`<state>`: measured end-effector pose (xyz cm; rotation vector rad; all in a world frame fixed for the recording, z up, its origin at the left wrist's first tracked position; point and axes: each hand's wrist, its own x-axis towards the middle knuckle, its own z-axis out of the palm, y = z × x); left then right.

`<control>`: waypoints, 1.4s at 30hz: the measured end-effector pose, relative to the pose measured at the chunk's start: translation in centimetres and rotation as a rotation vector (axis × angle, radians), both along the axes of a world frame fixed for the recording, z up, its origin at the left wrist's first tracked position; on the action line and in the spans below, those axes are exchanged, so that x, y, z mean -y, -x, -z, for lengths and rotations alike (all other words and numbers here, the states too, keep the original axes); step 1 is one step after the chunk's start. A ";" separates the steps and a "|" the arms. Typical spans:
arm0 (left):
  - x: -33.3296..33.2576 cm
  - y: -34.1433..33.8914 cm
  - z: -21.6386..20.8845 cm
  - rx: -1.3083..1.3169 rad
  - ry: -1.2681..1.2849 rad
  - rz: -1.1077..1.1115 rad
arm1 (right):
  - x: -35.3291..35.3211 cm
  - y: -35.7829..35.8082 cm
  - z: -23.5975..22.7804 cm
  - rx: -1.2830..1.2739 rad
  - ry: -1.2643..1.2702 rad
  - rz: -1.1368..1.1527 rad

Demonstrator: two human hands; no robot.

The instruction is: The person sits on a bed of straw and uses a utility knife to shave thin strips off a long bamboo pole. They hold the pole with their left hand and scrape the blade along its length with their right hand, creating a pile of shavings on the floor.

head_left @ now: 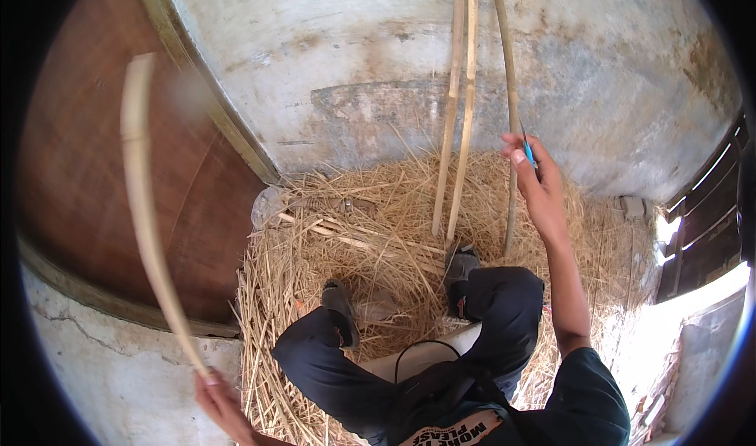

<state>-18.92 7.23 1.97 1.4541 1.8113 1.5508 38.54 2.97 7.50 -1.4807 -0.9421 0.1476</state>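
Observation:
My left hand (222,410), low at the left, is closed round the lower end of a long pale bamboo strip (140,186). The strip rises, slightly bowed, in front of the brown door panel, its upper part smeared by motion. Out to the right, my right hand (543,182) grips a small knife (528,155) by its blue handle, with the thin blade pointing up. Just behind the knife, a darker bamboo stick (505,52) leans on the wall. I cannot tell whether the hand touches that stick. Left of it, two paler bamboo strips (448,123) (468,92) lean upright.
Straw-like bamboo shavings (315,249) cover the floor round my shoes. A wooden thing with a metal ring (347,204) lies among them near the wall (378,44). The brown door panel (87,155) stands at the left; dark slats (709,210) are at the right.

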 end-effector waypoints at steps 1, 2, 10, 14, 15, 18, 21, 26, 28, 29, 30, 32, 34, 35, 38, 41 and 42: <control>-0.5 0.8 -1.0 0.024 -0.080 -0.111 | 0.4 0.3 -0.1 -0.030 0.030 -0.027; -1.7 0.7 -2.3 0.020 -0.155 -0.129 | 1.5 0.1 -0.3 -0.059 0.061 -0.026; -4.6 4.4 -5.6 0.263 -0.846 -0.138 | 1.8 3.3 0.5 0.062 0.093 -0.248; -5.0 2.1 -6.1 0.411 -0.889 0.102 | 1.4 4.8 1.6 0.117 0.166 -0.339; -5.1 1.0 -5.9 0.504 -0.860 0.137 | 1.2 5.3 1.9 0.122 0.173 -0.375; -5.1 -4.2 -5.8 0.743 -0.751 0.200 | 0.6 7.0 2.8 0.175 0.227 -0.474; -4.2 -10.4 -5.9 0.902 -0.639 0.257 | 0.3 8.7 2.5 0.135 0.350 -0.577; -3.7 -14.9 -1.8 1.096 -0.516 0.474 | -0.7 9.0 5.2 -0.051 0.219 -0.727; -2.8 -16.5 -1.0 1.153 -0.449 0.519 | -0.5 8.9 4.6 -0.210 0.247 -0.745; -2.3 -17.2 -0.6 1.182 -0.408 0.547 | -0.4 8.8 4.4 -0.291 0.260 -0.752; -1.8 -17.9 -0.3 1.212 -0.366 0.576 | -0.4 8.9 4.5 -0.379 0.245 -0.738; -1.2 -18.7 0.7 1.319 -0.320 0.664 | -0.4 8.9 4.7 -0.555 0.213 -0.703; -0.5 -19.2 2.0 1.409 -0.268 0.757 | -0.4 8.4 5.3 -0.580 0.191 -0.684; -0.2 -19.5 2.3 1.450 -0.224 0.776 | -0.4 8.3 5.2 -0.593 0.172 -0.669; 0.6 -19.8 3.2 1.587 -0.131 0.829 | -0.2 8.5 4.3 -0.633 0.100 -0.603; 0.9 -19.9 3.9 1.563 -0.058 0.845 | 0.1 8.4 4.6 -0.602 0.083 -0.562; 1.0 -19.9 4.0 1.546 -0.031 0.824 | 0.1 8.4 4.5 -0.600 0.079 -0.552</control>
